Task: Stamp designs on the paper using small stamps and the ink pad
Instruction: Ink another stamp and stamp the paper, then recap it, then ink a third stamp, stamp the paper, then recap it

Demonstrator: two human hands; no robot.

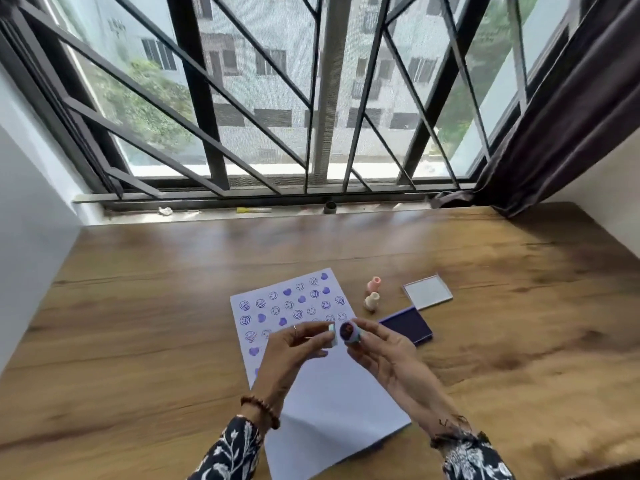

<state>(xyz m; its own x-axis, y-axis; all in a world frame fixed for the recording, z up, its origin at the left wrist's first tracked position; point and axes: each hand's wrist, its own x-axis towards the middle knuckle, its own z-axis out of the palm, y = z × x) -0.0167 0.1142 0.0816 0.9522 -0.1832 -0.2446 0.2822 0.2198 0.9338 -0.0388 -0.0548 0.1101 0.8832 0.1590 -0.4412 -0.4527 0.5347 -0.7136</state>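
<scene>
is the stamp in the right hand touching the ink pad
Apart. The head view shows the stamp held up in the right hand, with a gap to the ink pad on the table.

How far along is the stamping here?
Done: the far part of the paper carries rows of purple faces and hearts. In hand: the right hand holds a stamp, inked face up; the left hand holds a small cap. Left: the blank near part.

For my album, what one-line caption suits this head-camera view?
Right hand turns an inked stamp face-up, left hand holds its cap, above half-stamped paper.
</scene>
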